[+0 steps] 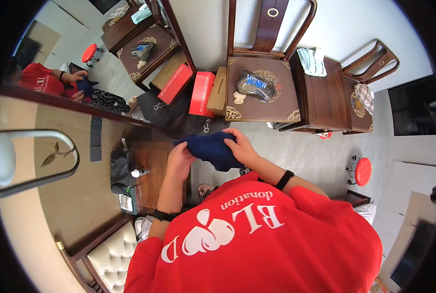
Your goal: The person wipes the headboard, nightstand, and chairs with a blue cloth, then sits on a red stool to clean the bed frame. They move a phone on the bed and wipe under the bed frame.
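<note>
A dark navy piece of cloth (pixel 212 150) is stretched between my hands in front of my chest. My left hand (pixel 179 159) pinches its left end near the top corner, palm turned partly up. At the right end, my right hand (pixel 241 146) grips the fabric, thumb in front and fingers behind. Folds hide what kind of garment or cloth it is. Both wrists bear black bands. Beyond the cloth, a wooden chair with a brown patterned seat (pixel 262 110) carries a clear plastic bag with dark contents (pixel 256 86) and a small cream-coloured item (pixel 239 97).
Red box (pixel 201 93) and brown cardboard box (pixel 218 93) stand left of the chair, near a large mirror (pixel 93 55). A wooden side table (pixel 329 99) holds folded cloth (pixel 312 62). At lower left, a low wooden cabinet (pixel 153 172) holds a white bottle (pixel 138 173); a red stool (pixel 363 171) stands right.
</note>
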Tool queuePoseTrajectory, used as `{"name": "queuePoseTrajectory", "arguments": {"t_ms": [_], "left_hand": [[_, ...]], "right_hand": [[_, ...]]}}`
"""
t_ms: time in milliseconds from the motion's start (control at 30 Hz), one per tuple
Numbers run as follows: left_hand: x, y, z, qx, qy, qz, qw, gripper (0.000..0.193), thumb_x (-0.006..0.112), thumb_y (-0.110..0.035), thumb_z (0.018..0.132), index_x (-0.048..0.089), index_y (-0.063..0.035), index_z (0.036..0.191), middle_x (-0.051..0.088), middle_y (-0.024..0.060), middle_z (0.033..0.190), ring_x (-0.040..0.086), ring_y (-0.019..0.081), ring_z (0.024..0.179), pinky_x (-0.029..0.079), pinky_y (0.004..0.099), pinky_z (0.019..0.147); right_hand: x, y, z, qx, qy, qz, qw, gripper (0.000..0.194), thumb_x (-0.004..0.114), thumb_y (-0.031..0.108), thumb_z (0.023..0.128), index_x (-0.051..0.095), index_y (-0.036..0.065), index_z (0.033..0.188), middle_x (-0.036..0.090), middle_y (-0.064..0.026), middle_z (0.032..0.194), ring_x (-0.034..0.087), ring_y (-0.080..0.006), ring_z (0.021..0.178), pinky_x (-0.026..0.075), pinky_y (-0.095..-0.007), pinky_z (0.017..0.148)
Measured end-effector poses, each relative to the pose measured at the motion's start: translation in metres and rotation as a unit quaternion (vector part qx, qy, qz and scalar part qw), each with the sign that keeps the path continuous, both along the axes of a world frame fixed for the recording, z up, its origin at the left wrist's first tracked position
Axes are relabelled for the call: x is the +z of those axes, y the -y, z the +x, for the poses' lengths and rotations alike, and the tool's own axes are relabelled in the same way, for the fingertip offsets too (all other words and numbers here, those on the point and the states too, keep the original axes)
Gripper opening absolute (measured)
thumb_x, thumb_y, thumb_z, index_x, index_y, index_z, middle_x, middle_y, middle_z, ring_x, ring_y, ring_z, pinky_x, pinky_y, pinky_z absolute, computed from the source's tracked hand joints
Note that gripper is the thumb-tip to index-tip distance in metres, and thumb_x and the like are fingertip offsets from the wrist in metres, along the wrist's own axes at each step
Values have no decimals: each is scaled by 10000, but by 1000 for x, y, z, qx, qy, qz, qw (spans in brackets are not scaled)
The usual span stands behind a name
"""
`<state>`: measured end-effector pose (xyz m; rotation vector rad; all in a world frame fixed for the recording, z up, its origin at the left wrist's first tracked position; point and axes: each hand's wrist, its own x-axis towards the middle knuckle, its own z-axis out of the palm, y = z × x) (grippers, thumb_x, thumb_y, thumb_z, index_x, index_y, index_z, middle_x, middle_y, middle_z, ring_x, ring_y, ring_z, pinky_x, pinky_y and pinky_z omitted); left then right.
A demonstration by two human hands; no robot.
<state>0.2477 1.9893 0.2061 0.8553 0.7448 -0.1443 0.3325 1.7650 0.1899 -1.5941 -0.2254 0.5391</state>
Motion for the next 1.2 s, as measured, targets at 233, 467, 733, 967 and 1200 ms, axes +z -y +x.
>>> {"name": "queuePoseTrajectory", "arguments": {"t_ms": [233, 467, 733, 967, 1200], "left_hand": [[-3, 117, 129, -138, -59, 41, 988, 344, 530, -245, 979, 555, -50, 1261, 615, 131, 1192, 589, 262, 1092, 494, 439, 936], [35, 129, 227, -187, -16, 177, 966, 364, 566, -208, 975, 535, -39, 1295, 612, 65, 1145, 609, 180, 1013, 499, 327, 888], [51, 118, 339, -167, 121, 272, 940, 312, 559, -187, 993, 579, -23, 1257, 627, 35, 1094, 594, 123, 982, 484, 288, 873], [61, 94, 446, -157, 206, 468, 845, 258, 587, -140, 965, 633, -14, 1186, 646, 46, 992, 598, 118, 891, 488, 274, 823], [115, 89, 578, -52, 323, 697, 639, 242, 591, -133, 919, 642, -31, 1133, 615, 152, 1187, 619, 305, 1001, 504, 372, 853]], "right_hand": [[15, 126, 106, -185, -84, -16, 979, 322, 554, 64, 946, 560, 53, 1268, 618, -65, 1139, 584, -144, 1028, 480, -279, 919], [86, 170, 233, -305, 19, 162, 938, 538, 592, 30, 937, 382, -4, 1431, 588, -113, 1227, 587, -170, 1074, 490, -297, 932], [158, 146, 351, -246, -64, 301, 919, 247, 659, 36, 894, 628, -18, 1133, 677, -82, 970, 661, -183, 842, 553, -321, 766], [205, 68, 489, -333, 205, 206, 897, 256, 585, 29, 908, 628, -24, 1155, 680, -65, 974, 641, -167, 880, 518, -285, 841], [157, -14, 568, -112, 596, -406, 684, 518, 669, 290, 839, 567, 181, 1334, 447, -162, 1435, 355, -401, 1373, 293, -591, 1102]]}}
